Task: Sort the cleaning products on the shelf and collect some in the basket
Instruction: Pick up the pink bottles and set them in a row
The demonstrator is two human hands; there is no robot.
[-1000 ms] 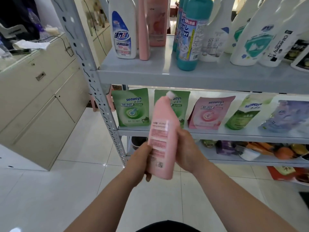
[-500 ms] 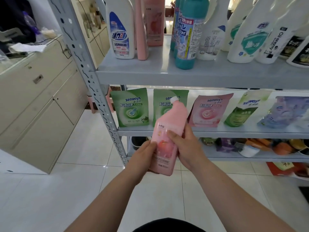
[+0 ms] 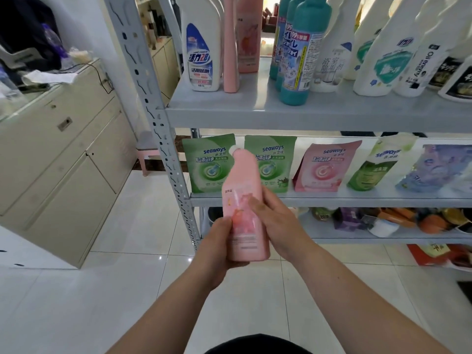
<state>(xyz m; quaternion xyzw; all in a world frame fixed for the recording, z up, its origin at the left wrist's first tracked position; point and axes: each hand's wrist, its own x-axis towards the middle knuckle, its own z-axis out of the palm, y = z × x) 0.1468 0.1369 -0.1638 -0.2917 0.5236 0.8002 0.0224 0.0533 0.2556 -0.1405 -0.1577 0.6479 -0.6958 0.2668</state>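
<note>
Evidently to read its label, the left hand (image 3: 217,241) curls under the base of the pink bottle (image 3: 242,180), nearly upright, and the right hand (image 3: 278,223) wraps its fingers (image 3: 256,203) round the side to steady it, in front of the shelf (image 3: 332,200); no basket shows

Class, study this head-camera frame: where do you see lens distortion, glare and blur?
Head view: the wide lens slants the shelf upright and tilts the white bottles outward; glare spots dot the floor tiles; the right hand on the pink bottle is motion-smeared; the purple pouch looks soft.
</note>
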